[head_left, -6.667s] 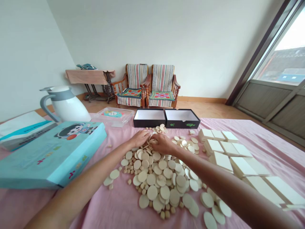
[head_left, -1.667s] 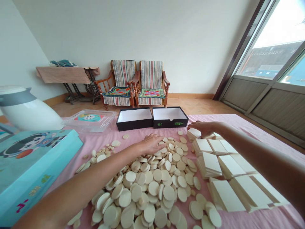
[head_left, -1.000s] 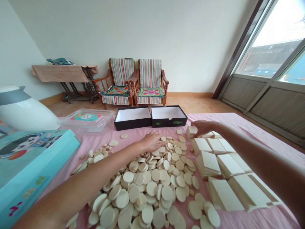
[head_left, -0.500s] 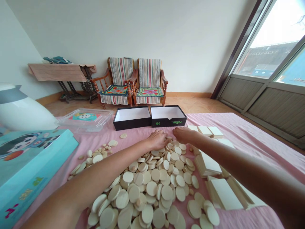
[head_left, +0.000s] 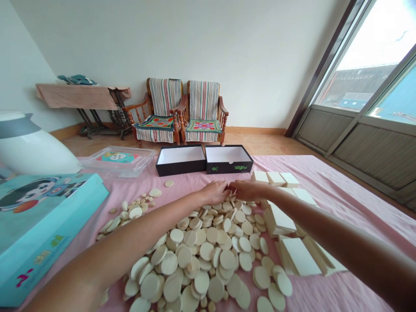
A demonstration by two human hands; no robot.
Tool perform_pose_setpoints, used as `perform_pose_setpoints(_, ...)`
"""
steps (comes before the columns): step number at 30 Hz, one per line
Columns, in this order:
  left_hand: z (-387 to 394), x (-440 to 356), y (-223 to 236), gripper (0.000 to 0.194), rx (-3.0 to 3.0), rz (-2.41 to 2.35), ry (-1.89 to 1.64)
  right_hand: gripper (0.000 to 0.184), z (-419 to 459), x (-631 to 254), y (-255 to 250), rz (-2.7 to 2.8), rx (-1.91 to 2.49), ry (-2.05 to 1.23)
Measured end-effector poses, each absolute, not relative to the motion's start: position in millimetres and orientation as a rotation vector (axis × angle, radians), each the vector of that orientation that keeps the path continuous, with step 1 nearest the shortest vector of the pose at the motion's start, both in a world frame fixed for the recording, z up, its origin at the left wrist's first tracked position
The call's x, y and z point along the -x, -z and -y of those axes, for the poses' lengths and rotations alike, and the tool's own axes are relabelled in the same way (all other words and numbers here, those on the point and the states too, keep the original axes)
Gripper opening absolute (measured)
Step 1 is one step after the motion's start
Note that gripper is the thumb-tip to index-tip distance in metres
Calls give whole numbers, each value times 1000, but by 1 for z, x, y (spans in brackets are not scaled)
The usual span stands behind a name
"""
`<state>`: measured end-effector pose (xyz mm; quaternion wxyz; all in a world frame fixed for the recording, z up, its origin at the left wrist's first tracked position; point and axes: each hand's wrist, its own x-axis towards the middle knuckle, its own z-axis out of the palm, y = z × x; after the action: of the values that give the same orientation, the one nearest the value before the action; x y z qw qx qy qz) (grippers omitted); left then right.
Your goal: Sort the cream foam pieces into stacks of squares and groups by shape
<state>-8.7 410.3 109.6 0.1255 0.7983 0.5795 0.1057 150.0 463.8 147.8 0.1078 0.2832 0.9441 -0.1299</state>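
Observation:
A large heap of round pale wooden discs is spread on the pink cloth in front of me. At its far end, my left hand is bent down with its fingers curled together among the discs. My right hand comes in from the other side, fingers curled too, its tips touching or almost touching those of the left. Whatever the fingers hold is hidden behind and under them. Stacks of flat pale wooden rectangles lie beside the heap, below my right forearm.
Two open black boxes with white insides, a left one and a right one, stand beyond my hands. A clear plastic case, a turquoise box and a white jug are at the left. Smaller wooden pieces lie nearby.
My right hand has moved left and slightly down until it meets my left hand. The left hand has stayed nearly in place. The view has shifted slightly.

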Motion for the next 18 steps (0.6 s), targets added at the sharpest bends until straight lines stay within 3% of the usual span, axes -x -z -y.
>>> perform_pose_setpoints(8,-399,16,-117,28,-2205,-1696,-289,46,-449,-161,-153,-2804,-632,759)
perform_pose_setpoints(18,-336,19,-135,36,-2213,-1571,-399,49,-399,-181,-164,-3012,-654,633)
